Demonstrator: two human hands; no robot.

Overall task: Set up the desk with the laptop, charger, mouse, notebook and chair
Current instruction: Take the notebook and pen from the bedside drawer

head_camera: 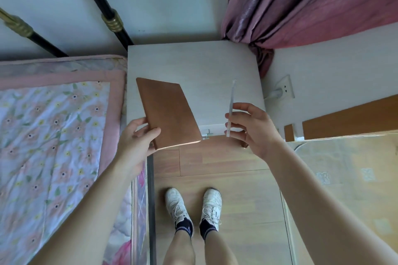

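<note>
A brown notebook [167, 112] is held tilted above the front left part of a pale wooden nightstand [193, 64]. My left hand [137, 135] grips its near left corner, thumb on the cover. My right hand [249, 127] pinches a thin white pen [230, 107] that stands nearly upright over the nightstand's front right edge. The two hands are apart, with bare nightstand top between them. No laptop, charger, mouse or chair is in view.
A bed with a floral quilt [58, 135] and a black metal headboard [116, 28] lies to the left. A pink curtain [312, 6] hangs at the back right. A wall socket with a white plug [282, 90] is beside the nightstand. A glass-topped desk corner [344, 168] stands right.
</note>
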